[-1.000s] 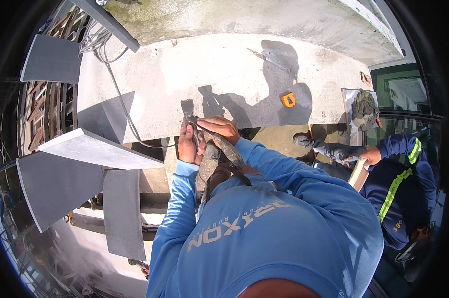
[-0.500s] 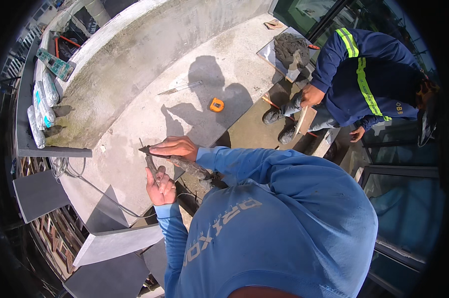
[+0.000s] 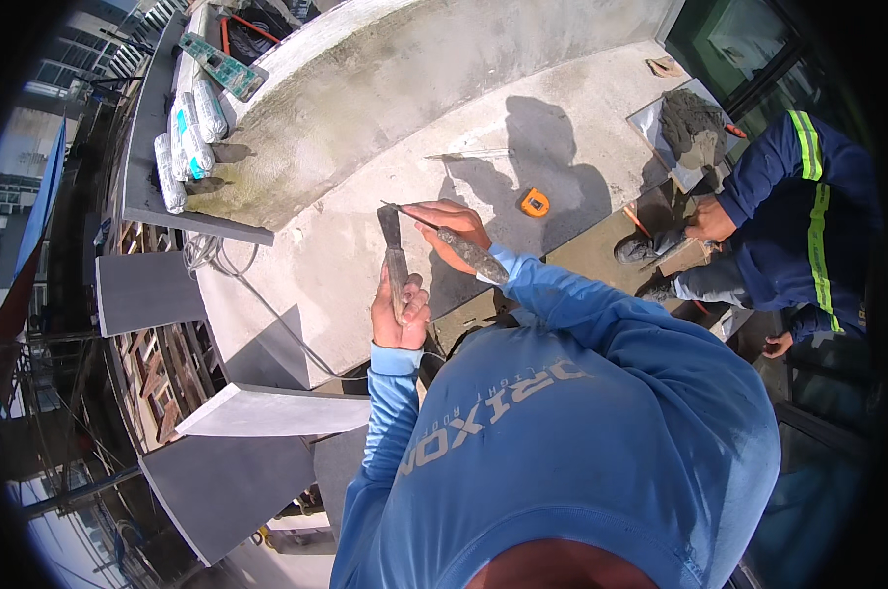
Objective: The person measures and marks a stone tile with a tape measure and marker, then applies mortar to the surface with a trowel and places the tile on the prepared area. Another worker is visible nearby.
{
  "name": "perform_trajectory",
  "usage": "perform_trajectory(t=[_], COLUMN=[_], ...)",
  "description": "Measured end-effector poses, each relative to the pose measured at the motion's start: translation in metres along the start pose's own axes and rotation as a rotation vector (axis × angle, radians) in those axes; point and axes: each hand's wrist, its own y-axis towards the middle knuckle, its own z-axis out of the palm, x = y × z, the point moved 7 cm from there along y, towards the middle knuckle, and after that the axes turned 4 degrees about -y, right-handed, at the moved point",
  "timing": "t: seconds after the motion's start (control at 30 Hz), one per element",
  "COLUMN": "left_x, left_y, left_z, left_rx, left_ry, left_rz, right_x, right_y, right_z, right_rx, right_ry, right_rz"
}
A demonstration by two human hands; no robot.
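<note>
My left hand (image 3: 400, 319) is closed round the handle of a putty knife (image 3: 397, 270), a dark flared blade upward. To its right, my right hand (image 3: 456, 234) grips a narrow, pointed trowel (image 3: 475, 257), its handle caked with grey mortar. The trowel's thin blade, seen nearly edge-on, reaches across to the top of the putty knife; the two look to be touching there. The right fingers lie stretched along the trowel and partly hide it. Both hands are above the pale concrete slab (image 3: 336, 255).
An orange tape measure (image 3: 534, 203) and a thin metal strip (image 3: 470, 154) lie on the slab. Mortar (image 3: 692, 128) is heaped on a board at the back right, near a co-worker (image 3: 797, 216). Foil tubes (image 3: 190, 137), a cable (image 3: 277, 329) and grey tiles (image 3: 154, 292) are leftward.
The whole view has shifted, so the scene sits further right. My left hand's putty knife now points straight up, and the trowel's tip has come against its top. The co-worker's hand has moved lower.
</note>
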Motion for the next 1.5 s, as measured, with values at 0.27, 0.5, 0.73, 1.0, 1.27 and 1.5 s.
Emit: perform_trajectory(t=[0.27, 0.5, 0.73, 1.0, 1.27, 1.5], left_x=[0.007, -0.014, -0.018, -0.002, 0.003, 0.006], left_y=[0.007, 0.020, 0.026, 0.031, 0.044, 0.048], left_z=[0.021, 0.014, 0.005, 0.012, 0.006, 0.014], left_rx=[0.157, -0.070, -0.073, 0.003, -0.047, -0.047], left_ry=[-0.101, 0.168, 0.224, 0.052, -0.027, -0.004], left_rz=[0.131, 0.149, 0.198, 0.041, 0.005, -0.033], right_x=[0.009, -0.016, 0.013, -0.005, -0.017, -0.034], right_y=[0.017, 0.009, -0.004, -0.027, -0.026, -0.019], right_z=[-0.011, 0.007, 0.009, -0.001, -0.032, -0.044], right_rx=[-0.037, 0.215, 0.255, 0.339, 0.206, 0.186], right_ry=[0.008, -0.103, -0.156, -0.108, -0.145, -0.324], right_rz=[-0.199, -0.197, -0.273, -0.179, -0.142, 0.003])
